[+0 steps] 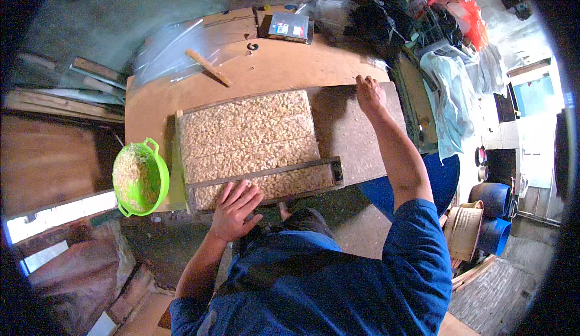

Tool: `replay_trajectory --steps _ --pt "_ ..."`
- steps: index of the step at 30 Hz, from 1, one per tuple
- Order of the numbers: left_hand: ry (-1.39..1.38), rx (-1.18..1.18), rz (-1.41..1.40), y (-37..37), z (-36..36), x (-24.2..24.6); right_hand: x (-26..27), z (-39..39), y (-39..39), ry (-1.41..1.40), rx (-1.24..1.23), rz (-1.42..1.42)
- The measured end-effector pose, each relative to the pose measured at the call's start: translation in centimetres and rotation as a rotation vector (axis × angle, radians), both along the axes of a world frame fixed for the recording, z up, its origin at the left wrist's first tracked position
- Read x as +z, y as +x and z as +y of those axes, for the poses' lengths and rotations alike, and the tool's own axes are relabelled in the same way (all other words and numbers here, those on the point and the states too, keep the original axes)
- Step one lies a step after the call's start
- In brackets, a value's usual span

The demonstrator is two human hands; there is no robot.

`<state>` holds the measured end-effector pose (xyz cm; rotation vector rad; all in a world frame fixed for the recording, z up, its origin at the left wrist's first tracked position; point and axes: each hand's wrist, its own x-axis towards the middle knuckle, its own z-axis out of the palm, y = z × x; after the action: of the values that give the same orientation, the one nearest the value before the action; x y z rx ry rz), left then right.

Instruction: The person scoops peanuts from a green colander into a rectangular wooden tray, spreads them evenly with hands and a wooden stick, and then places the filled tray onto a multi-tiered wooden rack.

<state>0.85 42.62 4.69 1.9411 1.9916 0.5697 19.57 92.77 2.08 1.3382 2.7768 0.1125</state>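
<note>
On a grey board (362,145) lies a flat slab of pale puffed-grain-like pieces (244,132), divided by straight lines into long strips. A dark wooden bar (267,172) runs lengthwise between the front strip (290,183) and the rest. My left hand (235,209) lies palm down at the near edge, its spread fingers on the front strip and reaching towards the bar. At the board's far right corner is my right hand (371,95), fingers bent over the edge; whether anything is inside them is hidden.
A green plastic colander (163,173) with pale crumbs stands at the table's left edge. Farther back on the wooden table (281,68) are a wooden stick (208,67), clear plastic sheeting (167,50) and a labelled flat box (288,27). A blue tub (442,177) stands at right.
</note>
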Motion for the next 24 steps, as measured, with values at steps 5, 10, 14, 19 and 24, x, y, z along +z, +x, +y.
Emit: replay_trajectory --steps 5,10,14,19,24 --pt "-0.006 0.005 -0.006 -0.2 -0.3 0.0 0.0 0.6 0.0 -0.136 -0.060 0.135" --pt "-0.035 0.002 -0.015 0.0 -0.5 -0.1 -0.6 0.6 -0.1 0.040 0.073 0.207" --pt "-0.016 -0.003 -0.007 0.0 -0.6 0.0 -0.4 0.6 -0.4 0.054 0.164 0.035" --pt "-0.012 -0.001 -0.013 0.0 -0.7 -0.1 0.6 -1.1 0.6 0.037 0.318 -0.048" --pt "0.047 0.017 -0.004 0.4 -1.1 -0.1 2.4 -5.9 1.5 -0.087 0.257 0.495"
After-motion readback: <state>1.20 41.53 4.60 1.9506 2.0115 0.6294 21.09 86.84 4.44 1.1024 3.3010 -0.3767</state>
